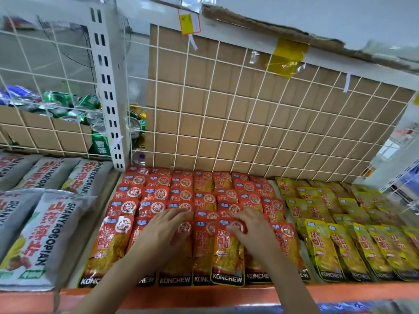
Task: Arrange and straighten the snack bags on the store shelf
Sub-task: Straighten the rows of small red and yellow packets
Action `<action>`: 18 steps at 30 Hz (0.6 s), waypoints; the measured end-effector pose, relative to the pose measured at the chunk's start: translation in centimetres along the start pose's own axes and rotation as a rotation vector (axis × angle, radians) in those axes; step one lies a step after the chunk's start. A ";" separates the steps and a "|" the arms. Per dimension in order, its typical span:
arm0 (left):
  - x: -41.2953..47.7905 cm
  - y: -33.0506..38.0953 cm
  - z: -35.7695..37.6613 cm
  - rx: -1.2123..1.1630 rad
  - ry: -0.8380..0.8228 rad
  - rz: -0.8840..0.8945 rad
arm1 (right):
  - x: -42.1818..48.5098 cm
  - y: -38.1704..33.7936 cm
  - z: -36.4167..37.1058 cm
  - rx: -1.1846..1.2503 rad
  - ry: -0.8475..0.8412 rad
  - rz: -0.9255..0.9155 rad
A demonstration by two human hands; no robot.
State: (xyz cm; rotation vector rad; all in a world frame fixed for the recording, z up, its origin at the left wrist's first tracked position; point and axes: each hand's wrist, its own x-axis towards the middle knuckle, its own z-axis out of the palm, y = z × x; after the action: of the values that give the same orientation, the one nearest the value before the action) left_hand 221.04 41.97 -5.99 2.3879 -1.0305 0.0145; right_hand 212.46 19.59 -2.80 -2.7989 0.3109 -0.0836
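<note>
Red KONCHEW snack bags point(179, 191) lie in overlapping rows across the middle of the shelf, with yellow KONCHEW bags point(335, 232) to their right. My left hand point(162, 232) rests flat on the front red bags, fingers spread and fairly straight. My right hand point(251, 225) lies on a front red bag point(226, 252), its fingertips bent and pressing near the top of that bag. This bag sits slightly raised over its neighbours. Both forearms reach in from the bottom edge.
Grey SHANYAOBOPIAN bags point(43, 225) fill the left section. A white wire grid with cardboard point(249, 114) backs the shelf. Drink cans point(74, 109) sit behind the grid at upper left. The orange shelf lip point(204, 293) runs along the front.
</note>
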 end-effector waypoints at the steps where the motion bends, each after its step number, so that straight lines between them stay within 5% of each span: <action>1: 0.4 0.3 0.1 0.006 -0.007 -0.008 | 0.1 0.2 -0.1 -0.005 -0.031 0.003; 9: 2.0 2.2 0.0 0.037 -0.065 -0.045 | 1.1 0.9 -0.6 0.236 0.060 -0.051; 18: 2.4 4.7 1.2 0.080 -0.196 0.048 | 1.9 1.7 -0.1 0.152 -0.042 -0.079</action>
State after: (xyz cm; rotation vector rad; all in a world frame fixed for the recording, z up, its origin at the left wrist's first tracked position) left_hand 219.35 37.08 -4.29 2.4740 -1.1971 -0.1667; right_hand 213.95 17.53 -3.20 -2.6576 0.1762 -0.0639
